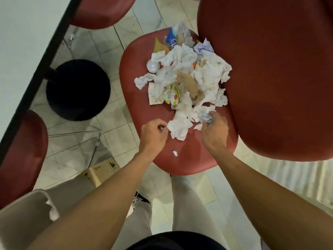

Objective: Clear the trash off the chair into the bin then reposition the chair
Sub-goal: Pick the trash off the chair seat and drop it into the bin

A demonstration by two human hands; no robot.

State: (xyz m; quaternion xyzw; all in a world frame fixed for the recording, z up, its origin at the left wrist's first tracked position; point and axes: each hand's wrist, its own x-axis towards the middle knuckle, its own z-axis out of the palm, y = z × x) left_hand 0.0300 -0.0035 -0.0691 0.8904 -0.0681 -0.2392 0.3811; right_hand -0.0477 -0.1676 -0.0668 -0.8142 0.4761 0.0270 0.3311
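Chair (147,55) seat's long axis is run 6–12 w/ backrest at 3, trash (183,78) piled on it, tissue (179,128) pinched by left hand (153,136), wad (205,116) gripped by right hand (214,132), bin (78,90) at 9.

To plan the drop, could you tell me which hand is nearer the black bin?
Left. The left hand lies between the black bin and the right hand, which grips tissue further away.

Chair backrest (270,69) runs off the frame, hiding the seat's right side.
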